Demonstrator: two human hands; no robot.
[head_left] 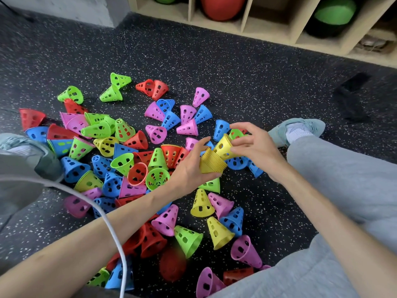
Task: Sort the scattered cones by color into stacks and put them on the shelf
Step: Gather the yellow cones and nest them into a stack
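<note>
Your left hand (192,166) grips a yellow stack (211,163) of nested cones, fingers curled under the wide rims and thumb up along the far side. That stack lies tilted, its long axis running from lower left to upper right, with the narrow end pointing up and right toward your other hand. Your left forearm comes in from the lower left corner and the wrist is bent slightly back.

Just right of it, your right hand (253,145) pinches a single yellow cone (224,147) between thumb and fingertips. This cone sits over the narrow end of the stack, touching it, on the same slanted axis, with its tip aimed up and left. Your index finger arches above it and the other fingers are loosely bent. Your right forearm reaches in from the lower right, across your grey trouser leg (343,179).

Both are held above the speckled floor (214,67), over the loose cones (137,147) in green, red, pink, blue and yellow that lie tipped every way between your shoes. More yellow cones (202,204) stand nearer you. The wooden shelf (277,31) runs along the top right, well apart.
</note>
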